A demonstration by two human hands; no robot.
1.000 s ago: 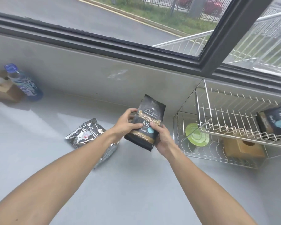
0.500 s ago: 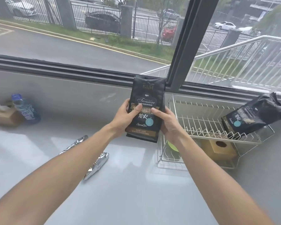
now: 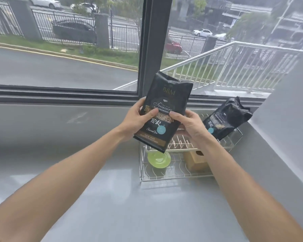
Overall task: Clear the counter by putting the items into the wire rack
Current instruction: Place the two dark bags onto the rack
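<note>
I hold a black coffee bag (image 3: 166, 103) upright in the air with both hands, just above the left end of the wire rack (image 3: 164, 177). My left hand (image 3: 136, 117) grips its left edge and my right hand (image 3: 189, 124) grips its right edge. A second black coffee bag (image 3: 226, 119) leans on the rack's upper tier at the right. On the lower tier lie a green plate (image 3: 159, 159) and a brown cardboard box (image 3: 196, 161).
The grey counter (image 3: 112, 198) stretches to the left and front of the rack. A window sill (image 3: 59, 95) runs along the back. A grey wall (image 3: 287, 119) rises close to the rack's right side.
Both hands have carried the coffee bag up and to the right, over the rack's left end. My view has turned right, so the foil bag, bottle and box at the left are out of frame.
</note>
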